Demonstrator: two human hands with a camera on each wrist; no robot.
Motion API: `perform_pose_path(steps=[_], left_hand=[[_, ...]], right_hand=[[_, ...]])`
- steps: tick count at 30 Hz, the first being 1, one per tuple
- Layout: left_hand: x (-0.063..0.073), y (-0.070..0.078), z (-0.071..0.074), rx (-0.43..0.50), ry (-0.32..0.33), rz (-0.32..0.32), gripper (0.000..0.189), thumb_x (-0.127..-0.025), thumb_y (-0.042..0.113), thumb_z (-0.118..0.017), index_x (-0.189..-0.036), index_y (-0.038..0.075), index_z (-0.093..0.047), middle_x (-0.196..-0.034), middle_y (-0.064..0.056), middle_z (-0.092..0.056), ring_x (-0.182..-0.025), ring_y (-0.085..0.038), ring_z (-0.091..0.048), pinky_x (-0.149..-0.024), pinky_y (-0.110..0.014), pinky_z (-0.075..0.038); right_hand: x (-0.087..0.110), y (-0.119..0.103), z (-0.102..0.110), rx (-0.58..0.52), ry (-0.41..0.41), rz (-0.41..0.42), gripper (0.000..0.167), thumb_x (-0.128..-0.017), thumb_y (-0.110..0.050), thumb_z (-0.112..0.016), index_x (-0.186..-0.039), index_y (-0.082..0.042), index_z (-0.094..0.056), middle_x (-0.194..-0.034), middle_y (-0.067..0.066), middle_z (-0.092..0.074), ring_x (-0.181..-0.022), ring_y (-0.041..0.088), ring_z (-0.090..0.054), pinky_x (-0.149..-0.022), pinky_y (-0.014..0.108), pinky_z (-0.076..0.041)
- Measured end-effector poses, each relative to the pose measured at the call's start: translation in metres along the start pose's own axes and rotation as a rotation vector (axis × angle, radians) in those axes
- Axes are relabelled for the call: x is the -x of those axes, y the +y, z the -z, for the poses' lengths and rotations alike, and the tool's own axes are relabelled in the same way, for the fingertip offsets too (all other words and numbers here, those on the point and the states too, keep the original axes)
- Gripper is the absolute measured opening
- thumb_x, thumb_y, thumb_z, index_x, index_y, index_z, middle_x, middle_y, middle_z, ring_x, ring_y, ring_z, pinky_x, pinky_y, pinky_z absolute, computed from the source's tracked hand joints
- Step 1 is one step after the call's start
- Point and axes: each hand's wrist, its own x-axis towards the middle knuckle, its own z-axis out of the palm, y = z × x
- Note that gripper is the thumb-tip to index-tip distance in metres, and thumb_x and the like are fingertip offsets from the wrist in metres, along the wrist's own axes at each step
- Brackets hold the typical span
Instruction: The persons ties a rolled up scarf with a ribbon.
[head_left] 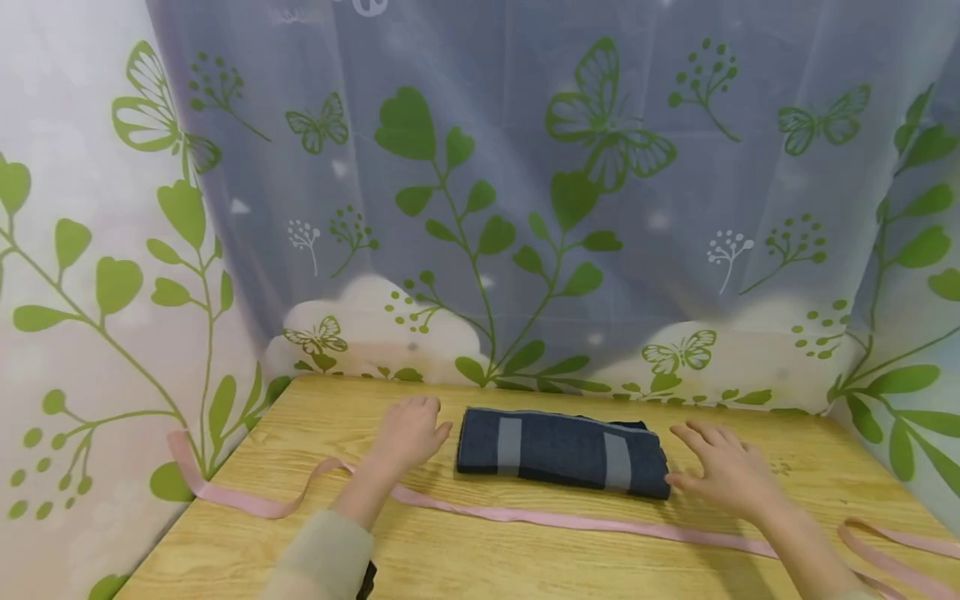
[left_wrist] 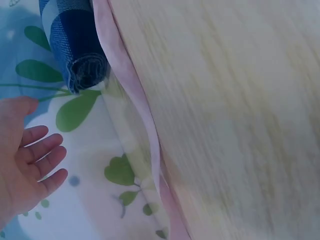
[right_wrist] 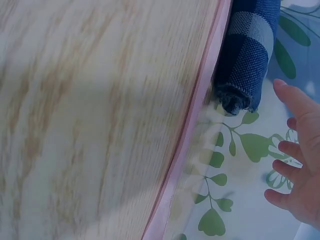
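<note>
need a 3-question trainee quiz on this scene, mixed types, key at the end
1. Multiple choice: what colour is the ribbon? a) green b) pink c) white
2. Fill in, near or far: seen from the head camera, the cloth lies on the ____ side of the ribbon.
3. True or false: the left grip is holding the cloth.

Key:
1. b
2. far
3. false; the left grip is apart from the cloth.
</note>
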Motion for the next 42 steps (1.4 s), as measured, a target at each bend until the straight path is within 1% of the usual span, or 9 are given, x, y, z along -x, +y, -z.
perform_pose_path(steps=[5, 11, 15, 19, 23, 26, 30, 36, 42], left_hand=[[-0.004, 0.006, -0.001, 0.045, -0.025, -0.006, 0.037, -0.09, 0.029, -0.059, -0.111, -0.001, -0.058, -0.105, -0.014, -0.062, -0.096, -0.029, -0.059, -0.08, -0.04, -0.049], [-0.006, 0.011, -0.006, 0.107, -0.04, 0.009, 0.036, -0.089, 0.027, -0.061, -0.112, 0.0, -0.058, -0.105, -0.013, -0.064, -0.089, -0.029, -0.062, -0.072, -0.039, -0.051], [-0.009, 0.013, -0.008, 0.082, -0.035, -0.006, 0.036, -0.088, 0.03, -0.062, -0.109, 0.002, -0.06, -0.098, -0.012, -0.065, -0.084, -0.028, -0.063, -0.067, -0.038, -0.052], [-0.01, 0.016, -0.012, 0.019, -0.025, -0.04, 0.034, -0.088, 0.034, -0.062, -0.103, 0.003, -0.062, -0.09, -0.01, -0.065, -0.078, -0.026, -0.063, -0.064, -0.037, -0.051], [-0.01, 0.021, -0.015, -0.041, -0.022, -0.057, 0.035, -0.088, 0.036, -0.062, -0.104, 0.004, -0.063, -0.09, -0.01, -0.064, -0.081, -0.027, -0.062, -0.069, -0.04, -0.05], [-0.009, 0.025, -0.016, -0.065, -0.036, -0.057, 0.04, -0.089, 0.036, -0.06, -0.112, 0.004, -0.061, -0.098, -0.011, -0.064, -0.089, -0.028, -0.061, -0.076, -0.043, -0.049], [-0.008, 0.03, -0.018, -0.077, -0.042, -0.062, 0.043, -0.09, 0.037, -0.059, -0.117, 0.005, -0.059, -0.104, -0.011, -0.063, -0.095, -0.029, -0.059, -0.078, -0.043, -0.048], [-0.008, 0.036, -0.023, -0.021, -0.037, -0.049, 0.045, -0.089, 0.037, -0.059, -0.119, 0.003, -0.056, -0.109, -0.013, -0.059, -0.099, -0.031, -0.056, -0.083, -0.045, -0.046], [-0.01, 0.038, -0.028, 0.087, -0.066, 0.03, 0.054, -0.088, 0.037, -0.061, -0.127, 0.0, -0.051, -0.119, -0.018, -0.054, -0.108, -0.034, -0.052, -0.088, -0.047, -0.043]], right_hand=[[-0.001, -0.001, -0.003, 0.008, -0.004, 0.019, 0.074, -0.076, -0.047, -0.07, -0.132, -0.006, -0.048, -0.13, 0.025, -0.045, -0.114, 0.049, -0.041, -0.081, 0.068, -0.034], [-0.004, -0.002, -0.01, 0.019, -0.019, 0.041, 0.072, -0.074, -0.046, -0.072, -0.13, -0.006, -0.05, -0.131, 0.024, -0.045, -0.114, 0.048, -0.041, -0.083, 0.067, -0.034], [-0.005, -0.003, -0.014, 0.029, -0.04, 0.058, 0.069, -0.074, -0.045, -0.072, -0.129, -0.007, -0.052, -0.131, 0.023, -0.046, -0.114, 0.047, -0.042, -0.082, 0.065, -0.036], [-0.003, -0.005, -0.017, 0.029, -0.062, 0.071, 0.068, -0.074, -0.044, -0.073, -0.127, -0.007, -0.054, -0.13, 0.022, -0.047, -0.113, 0.046, -0.045, -0.078, 0.064, -0.038], [-0.002, -0.006, -0.02, 0.025, -0.081, 0.08, 0.067, -0.074, -0.044, -0.073, -0.126, -0.006, -0.055, -0.129, 0.022, -0.048, -0.112, 0.046, -0.046, -0.078, 0.064, -0.039], [-0.002, -0.007, -0.021, 0.012, -0.094, 0.08, 0.067, -0.075, -0.043, -0.072, -0.126, -0.005, -0.054, -0.129, 0.022, -0.047, -0.113, 0.046, -0.045, -0.08, 0.064, -0.038], [-0.002, -0.009, -0.022, 0.014, -0.104, 0.077, 0.066, -0.075, -0.042, -0.073, -0.126, -0.005, -0.054, -0.129, 0.022, -0.048, -0.114, 0.045, -0.045, -0.08, 0.063, -0.038], [-0.002, -0.009, -0.024, 0.032, -0.091, 0.099, 0.066, -0.075, -0.04, -0.073, -0.127, -0.004, -0.053, -0.128, 0.021, -0.049, -0.112, 0.043, -0.046, -0.078, 0.062, -0.04], [-0.005, -0.008, -0.026, 0.05, -0.051, 0.143, 0.069, -0.073, -0.037, -0.076, -0.129, -0.004, -0.052, -0.125, 0.019, -0.051, -0.111, 0.041, -0.048, -0.079, 0.061, -0.041]])
